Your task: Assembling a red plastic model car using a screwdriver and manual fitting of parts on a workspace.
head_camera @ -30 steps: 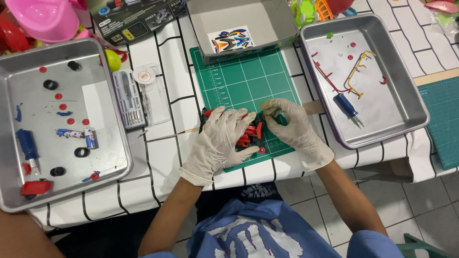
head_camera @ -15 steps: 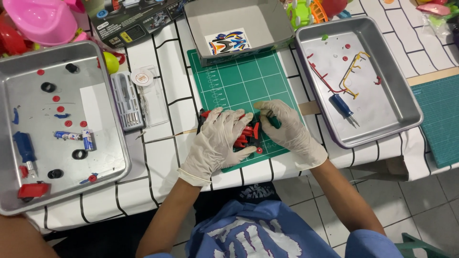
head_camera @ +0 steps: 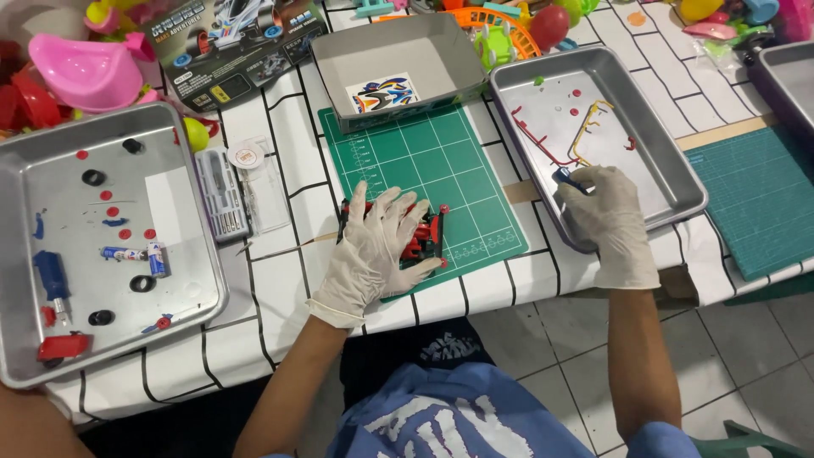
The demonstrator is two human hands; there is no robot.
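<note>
Left hand (head_camera: 377,250) spread flat on red toy chassis (head_camera: 424,233), right hand (head_camera: 606,216) gripping blue screwdriver (head_camera: 563,175)

head cam | on my head, looking steeply down | faces table (head_camera: 280,280) and my lap | close, arm's reach | only view, nothing shared

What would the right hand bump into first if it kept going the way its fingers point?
The right hand points up and left into the right metal tray. It grips a blue-handled tool, and the red plastic frame on the tray floor probably comes first, though depth is hard to judge.
</note>
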